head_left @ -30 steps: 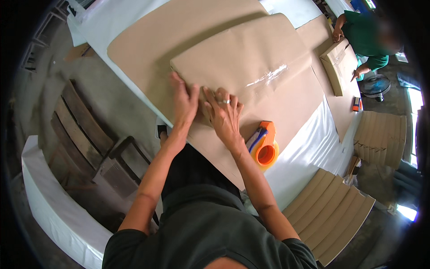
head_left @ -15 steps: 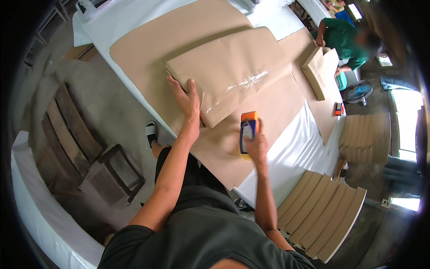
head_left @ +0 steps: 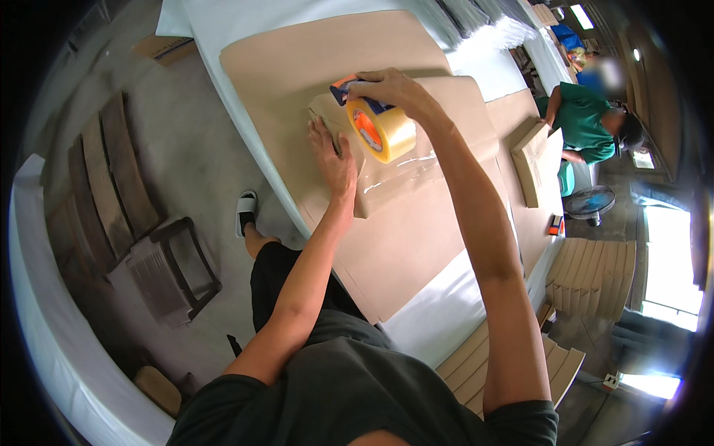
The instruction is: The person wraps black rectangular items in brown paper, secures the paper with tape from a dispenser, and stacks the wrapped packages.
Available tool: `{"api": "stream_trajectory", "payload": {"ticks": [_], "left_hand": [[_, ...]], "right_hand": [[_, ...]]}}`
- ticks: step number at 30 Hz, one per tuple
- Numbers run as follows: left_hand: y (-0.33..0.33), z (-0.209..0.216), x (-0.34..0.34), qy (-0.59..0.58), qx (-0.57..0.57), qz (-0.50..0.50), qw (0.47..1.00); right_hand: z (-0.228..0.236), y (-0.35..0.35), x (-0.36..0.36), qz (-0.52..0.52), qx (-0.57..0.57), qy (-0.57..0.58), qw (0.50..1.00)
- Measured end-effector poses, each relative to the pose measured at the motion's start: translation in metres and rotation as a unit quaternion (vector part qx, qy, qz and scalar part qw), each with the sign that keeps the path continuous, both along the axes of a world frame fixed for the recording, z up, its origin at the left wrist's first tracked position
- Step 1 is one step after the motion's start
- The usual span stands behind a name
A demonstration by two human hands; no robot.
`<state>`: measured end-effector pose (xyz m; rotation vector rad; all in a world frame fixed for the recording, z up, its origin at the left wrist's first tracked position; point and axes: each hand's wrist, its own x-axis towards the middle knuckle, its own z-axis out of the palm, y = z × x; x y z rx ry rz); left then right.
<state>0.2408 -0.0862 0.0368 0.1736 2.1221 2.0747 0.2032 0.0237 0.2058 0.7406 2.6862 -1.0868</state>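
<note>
A package wrapped in brown paper (head_left: 461,111) lies on a flat sheet of brown paper (head_left: 297,59) on the table, a shiny strip of clear tape along its near side. My left hand (head_left: 338,167) rests against the package's left end, fingers stretched out and thumb apart. Above that same end, my right hand (head_left: 394,91) grips a tape dispenser (head_left: 343,89) with orange and dark blue parts. Its large roll of yellowish tape (head_left: 401,137) faces me and hides part of the package. Whether the dispenser touches the paper I cannot tell.
Across the table at the right, a person in green (head_left: 584,115) handles another brown package (head_left: 526,163). A second tape dispenser (head_left: 555,225) lies near the table's right edge. Stacks of folded brown card (head_left: 591,275) stand at the right, a fan (head_left: 591,202) behind. A stool (head_left: 175,271) stands left.
My right hand has lifted the tape dispenser from the near side of the package up and left, over its left end. My left hand stays at that end.
</note>
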Motion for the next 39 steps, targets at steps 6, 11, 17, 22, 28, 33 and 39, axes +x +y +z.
{"api": "stream_trajectory", "payload": {"ticks": [6,11,17,22,28,33,39], "left_hand": [[0.002,-0.003,-0.002,0.007,0.012,0.008,1.0],[0.002,-0.006,-0.005,0.006,0.033,0.014,0.999],[0.005,-0.004,-0.002,0.01,0.029,0.01,0.999],[-0.003,-0.002,-0.002,0.009,0.041,0.005,0.999],[-0.006,-0.002,-0.003,-0.013,0.053,-0.016,0.998],[-0.003,0.005,0.005,0.009,0.03,-0.046,0.998],[-0.004,0.001,-0.017,0.023,0.03,-0.078,0.996]], "right_hand": [[-0.019,0.004,-0.015,-0.006,-0.016,-0.08,0.997],[0.004,-0.007,-0.019,0.023,0.076,-0.212,0.974],[0.001,0.0,0.026,0.071,0.017,-0.242,0.968],[0.002,-0.018,0.101,0.146,-0.025,-0.284,0.947],[0.004,-0.028,0.128,0.15,-0.008,-0.378,0.913],[0.004,-0.035,0.048,0.193,0.066,-0.571,0.795],[-0.046,-0.07,0.088,0.257,0.184,-0.554,0.77]]}}
